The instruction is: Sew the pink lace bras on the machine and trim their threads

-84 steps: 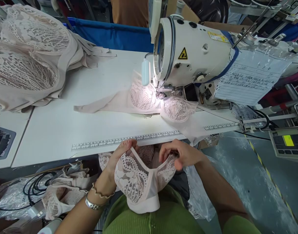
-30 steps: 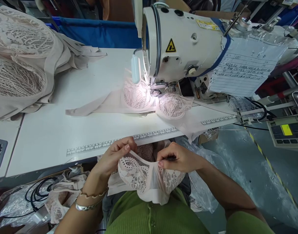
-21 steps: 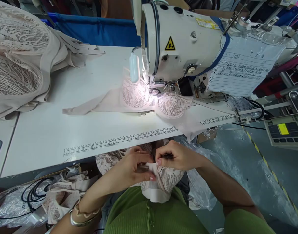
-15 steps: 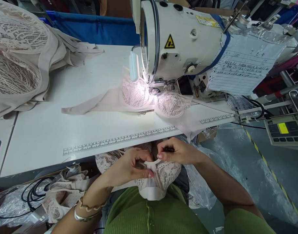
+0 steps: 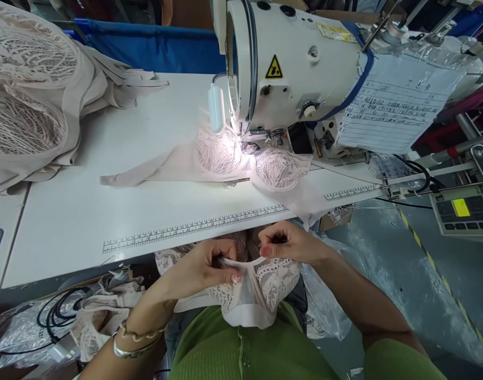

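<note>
A pale pink lace bra (image 5: pixel 279 282) lies in my lap, below the table's front edge. My left hand (image 5: pixel 213 264) pinches its upper edge on the left, thumb in front and fingers behind. With thumb and forefinger, my right hand (image 5: pixel 287 243) grips the same edge on the right. Between the hands the edge runs in a shallow curve over the bra's smooth centre panel. Another lace bra (image 5: pixel 281 169) rests on the table, one cup under the needle area of the lit sewing machine (image 5: pixel 297 63). Neither hand touches that one.
More bras form a pile (image 5: pixel 31 100) at the table's left. A printed ruler (image 5: pixel 194 227) runs along the front edge of the white table (image 5: pixel 67 221). Below left are bra pieces (image 5: pixel 95 322) and black cables (image 5: pixel 55 316). A control box (image 5: pixel 463 208) stands at the right.
My left hand has moved slightly left and my right hand slightly right. The bra's upper edge between them is now wider and more stretched out. The bra on the table has stayed put.
</note>
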`<state>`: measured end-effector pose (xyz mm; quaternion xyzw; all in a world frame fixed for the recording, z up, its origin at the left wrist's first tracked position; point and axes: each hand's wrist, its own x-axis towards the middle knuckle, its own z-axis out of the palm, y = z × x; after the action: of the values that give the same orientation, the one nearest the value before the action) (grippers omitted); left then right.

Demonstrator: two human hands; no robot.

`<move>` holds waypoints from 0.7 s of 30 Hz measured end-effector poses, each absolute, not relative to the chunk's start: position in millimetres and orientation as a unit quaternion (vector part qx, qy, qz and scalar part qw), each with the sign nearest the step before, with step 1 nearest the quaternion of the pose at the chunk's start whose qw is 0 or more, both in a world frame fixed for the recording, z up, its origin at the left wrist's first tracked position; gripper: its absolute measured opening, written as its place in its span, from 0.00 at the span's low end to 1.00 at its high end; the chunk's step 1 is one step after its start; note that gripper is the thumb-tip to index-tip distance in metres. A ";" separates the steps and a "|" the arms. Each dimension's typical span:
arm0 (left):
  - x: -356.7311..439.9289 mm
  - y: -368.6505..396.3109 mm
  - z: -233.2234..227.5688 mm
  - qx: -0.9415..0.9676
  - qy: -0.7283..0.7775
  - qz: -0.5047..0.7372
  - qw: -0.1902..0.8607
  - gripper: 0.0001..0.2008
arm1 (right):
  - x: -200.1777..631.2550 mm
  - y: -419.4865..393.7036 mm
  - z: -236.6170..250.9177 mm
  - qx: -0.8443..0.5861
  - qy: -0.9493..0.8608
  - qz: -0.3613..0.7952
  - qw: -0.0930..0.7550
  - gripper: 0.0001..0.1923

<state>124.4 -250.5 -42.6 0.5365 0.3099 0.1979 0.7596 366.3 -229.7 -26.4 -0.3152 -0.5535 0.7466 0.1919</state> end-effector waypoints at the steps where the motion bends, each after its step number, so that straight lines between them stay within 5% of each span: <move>1: 122.9 -250.2 -42.5 0.532 0.311 0.209 0.759 0.19 | 366.9 -229.5 -27.0 -0.313 -0.550 0.750 0.193 0.31; 21: 114.7 -248.4 -50.7 0.428 0.322 0.294 0.791 0.26 | 378.3 -225.9 -38.2 -0.282 -0.543 0.767 0.191 0.30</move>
<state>114.7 -248.4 -50.7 0.4285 0.3223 0.2936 0.7914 378.3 -225.9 -38.2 -0.2823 -0.5429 0.7674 0.1915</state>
